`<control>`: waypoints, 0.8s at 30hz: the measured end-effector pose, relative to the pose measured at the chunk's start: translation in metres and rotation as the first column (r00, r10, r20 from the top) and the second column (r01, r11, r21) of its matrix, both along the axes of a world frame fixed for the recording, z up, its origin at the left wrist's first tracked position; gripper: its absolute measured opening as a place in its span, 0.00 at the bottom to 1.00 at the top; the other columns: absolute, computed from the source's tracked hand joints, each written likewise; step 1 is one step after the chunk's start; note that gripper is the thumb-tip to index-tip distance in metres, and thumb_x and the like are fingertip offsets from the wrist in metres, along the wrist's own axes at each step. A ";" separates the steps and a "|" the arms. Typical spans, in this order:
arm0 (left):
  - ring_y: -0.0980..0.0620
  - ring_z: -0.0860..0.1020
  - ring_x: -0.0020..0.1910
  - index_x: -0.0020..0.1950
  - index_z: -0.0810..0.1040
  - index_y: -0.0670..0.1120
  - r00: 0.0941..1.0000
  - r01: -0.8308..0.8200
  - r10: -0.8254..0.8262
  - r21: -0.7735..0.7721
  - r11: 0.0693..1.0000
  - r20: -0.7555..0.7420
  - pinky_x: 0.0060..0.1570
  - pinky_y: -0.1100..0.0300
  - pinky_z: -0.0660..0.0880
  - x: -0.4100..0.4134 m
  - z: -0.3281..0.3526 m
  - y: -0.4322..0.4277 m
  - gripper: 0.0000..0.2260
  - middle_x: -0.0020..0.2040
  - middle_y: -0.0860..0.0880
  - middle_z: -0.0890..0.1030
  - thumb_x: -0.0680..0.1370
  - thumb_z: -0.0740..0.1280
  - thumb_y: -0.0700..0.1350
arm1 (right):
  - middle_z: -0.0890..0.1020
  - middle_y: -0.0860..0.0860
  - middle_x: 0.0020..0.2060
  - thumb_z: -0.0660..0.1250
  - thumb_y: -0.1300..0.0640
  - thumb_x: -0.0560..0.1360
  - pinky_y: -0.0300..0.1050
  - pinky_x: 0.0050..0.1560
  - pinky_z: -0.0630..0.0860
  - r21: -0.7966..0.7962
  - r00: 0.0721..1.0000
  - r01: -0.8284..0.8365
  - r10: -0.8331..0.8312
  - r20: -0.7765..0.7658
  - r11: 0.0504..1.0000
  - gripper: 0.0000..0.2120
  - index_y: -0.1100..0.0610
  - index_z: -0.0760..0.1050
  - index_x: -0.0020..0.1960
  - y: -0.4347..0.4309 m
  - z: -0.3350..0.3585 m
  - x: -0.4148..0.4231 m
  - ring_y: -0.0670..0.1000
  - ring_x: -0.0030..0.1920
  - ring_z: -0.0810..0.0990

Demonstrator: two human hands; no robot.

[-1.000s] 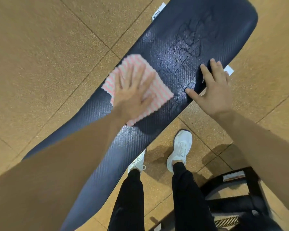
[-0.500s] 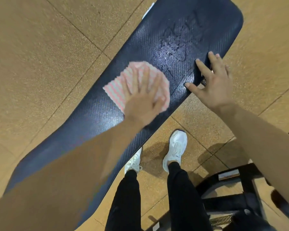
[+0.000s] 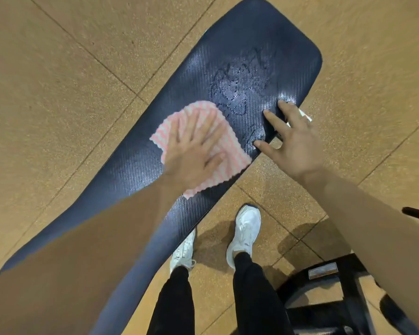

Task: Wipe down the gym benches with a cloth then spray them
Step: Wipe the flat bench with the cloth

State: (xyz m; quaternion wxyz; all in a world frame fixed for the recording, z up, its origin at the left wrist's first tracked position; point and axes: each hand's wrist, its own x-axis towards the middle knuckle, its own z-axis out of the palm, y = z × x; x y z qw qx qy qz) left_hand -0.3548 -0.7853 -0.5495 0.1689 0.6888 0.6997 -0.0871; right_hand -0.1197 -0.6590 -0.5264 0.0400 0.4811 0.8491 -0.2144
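Note:
A long dark blue padded gym bench (image 3: 264,68) runs diagonally from lower left to upper right. A pink-and-white striped cloth (image 3: 230,151) lies flat on its middle. My left hand (image 3: 194,153) presses down on the cloth with fingers spread. My right hand (image 3: 293,141) rests with fingers apart on the bench's near edge, just right of the cloth, holding nothing. A wet smeared patch (image 3: 240,90) glistens on the pad beyond the cloth.
Tan speckled rubber floor tiles surround the bench. My two white shoes (image 3: 244,230) and black trouser legs stand close to the bench's near side. A black metal frame (image 3: 324,293) sits on the floor at lower right.
My left hand has slid the cloth along the pad toward the near edge and my right hand. The view has shifted a little; the right hand stays on the bench edge.

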 end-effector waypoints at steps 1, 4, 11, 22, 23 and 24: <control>0.40 0.41 0.83 0.84 0.40 0.57 0.997 -0.076 0.076 -0.012 0.997 -0.034 0.78 0.33 0.39 -0.007 0.000 0.016 0.32 0.84 0.51 0.40 0.83 0.43 0.67 | 0.60 0.53 0.80 0.66 0.35 0.77 0.62 0.78 0.58 0.003 1.000 -0.007 0.007 0.006 1.000 0.34 0.49 0.65 0.79 0.000 0.000 0.001 0.54 0.81 0.57; 0.41 0.37 0.82 0.82 0.35 0.60 0.969 -0.248 0.246 -0.053 0.967 -0.037 0.76 0.29 0.39 -0.029 0.000 0.057 0.31 0.83 0.53 0.36 0.82 0.41 0.67 | 0.57 0.50 0.82 0.64 0.33 0.77 0.61 0.80 0.52 -0.006 0.998 -0.016 0.016 0.055 1.000 0.36 0.46 0.62 0.80 0.003 0.000 0.000 0.52 0.82 0.52; 0.34 0.37 0.81 0.82 0.36 0.62 0.880 -0.476 0.475 -0.056 0.878 -0.029 0.73 0.25 0.39 -0.021 0.003 0.089 0.30 0.83 0.53 0.36 0.82 0.41 0.65 | 0.51 0.47 0.83 0.64 0.32 0.76 0.62 0.80 0.47 -0.098 0.998 -0.002 0.008 0.070 0.995 0.39 0.44 0.57 0.81 0.011 0.003 -0.003 0.50 0.82 0.45; 0.35 0.33 0.80 0.83 0.38 0.59 0.974 -0.204 0.213 -0.109 0.973 0.074 0.75 0.30 0.34 0.080 0.006 0.038 0.34 0.83 0.46 0.34 0.81 0.48 0.67 | 0.49 0.50 0.83 0.68 0.38 0.76 0.59 0.80 0.43 -0.116 0.995 -0.070 0.078 0.069 0.991 0.38 0.46 0.58 0.81 0.049 0.013 0.016 0.51 0.82 0.46; 0.35 0.31 0.80 0.83 0.37 0.59 0.980 -0.173 0.184 -0.130 0.976 0.077 0.75 0.31 0.33 0.091 0.006 0.032 0.35 0.83 0.46 0.33 0.81 0.49 0.68 | 0.48 0.50 0.83 0.68 0.38 0.76 0.59 0.81 0.43 -0.125 0.996 -0.042 0.051 0.069 0.991 0.39 0.47 0.56 0.82 0.053 0.014 0.016 0.51 0.82 0.45; 0.36 0.31 0.80 0.83 0.37 0.58 0.987 -0.133 0.144 -0.141 0.981 0.071 0.76 0.32 0.33 0.099 0.007 0.026 0.35 0.82 0.46 0.32 0.82 0.49 0.68 | 0.47 0.49 0.83 0.68 0.38 0.77 0.58 0.81 0.43 -0.136 0.996 -0.029 0.040 0.074 0.990 0.40 0.47 0.54 0.82 0.058 0.014 0.017 0.51 0.82 0.44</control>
